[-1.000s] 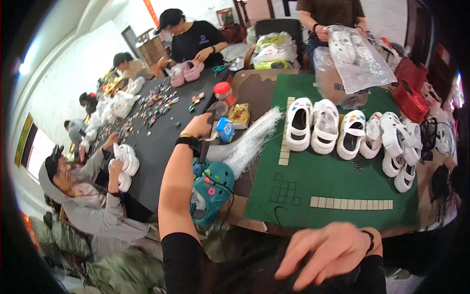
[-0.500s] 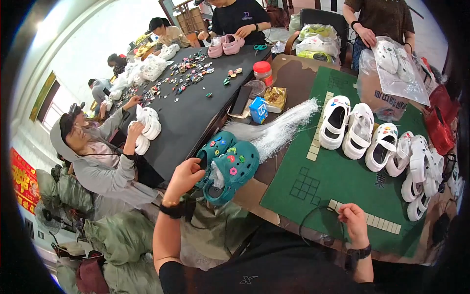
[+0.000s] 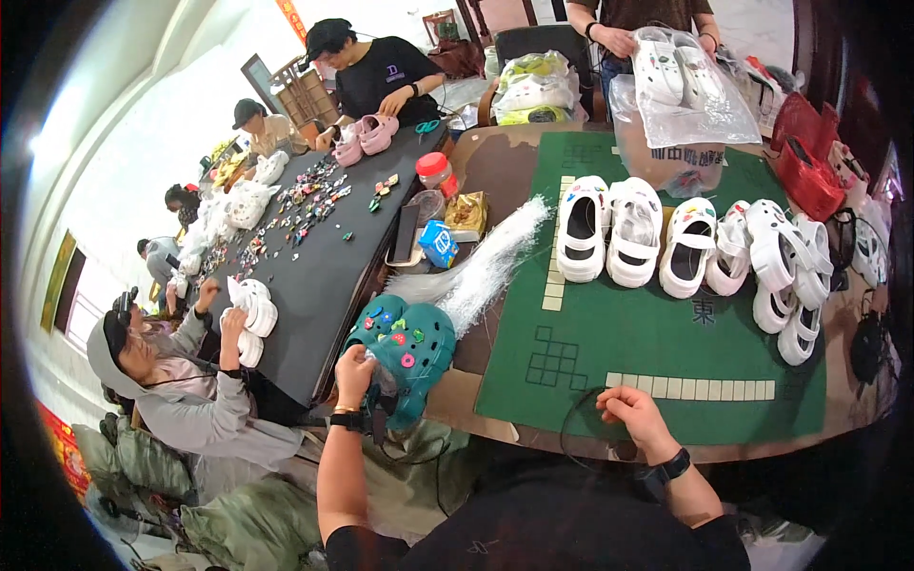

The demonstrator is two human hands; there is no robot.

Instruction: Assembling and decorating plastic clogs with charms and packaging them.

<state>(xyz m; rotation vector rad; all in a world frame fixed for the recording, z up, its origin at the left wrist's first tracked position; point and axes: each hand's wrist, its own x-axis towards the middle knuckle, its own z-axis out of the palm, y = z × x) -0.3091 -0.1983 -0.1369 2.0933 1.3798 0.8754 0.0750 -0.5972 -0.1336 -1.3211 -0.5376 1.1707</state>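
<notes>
A pair of teal clogs [image 3: 428,338] with colourful charms sits at the table's near left edge. My left hand [image 3: 354,379] is closed at the heel end of the left clog, and some clear plastic shows beside its fingers. Over the near edge of the green mat, my right hand [image 3: 636,419] has its fingers curled in; whether something thin is between them is hidden. A thin black cable [image 3: 564,433] loops beside it. Behind the clogs lies a bundle of thin white plastic strands [image 3: 495,262].
White clogs [image 3: 583,233] stand in a row on the green mat [image 3: 514,400], several piled at its right. A blue box [image 3: 438,244] and a red-lidded jar [image 3: 436,173] are beyond the strands. Co-workers sit along the black table [image 3: 324,285]; another person holds bagged clogs [image 3: 681,81].
My left hand has come down onto the teal clogs. The right hand has shifted left over the mat. The whole view has turned, and the person at the back has lifted the bagged clogs.
</notes>
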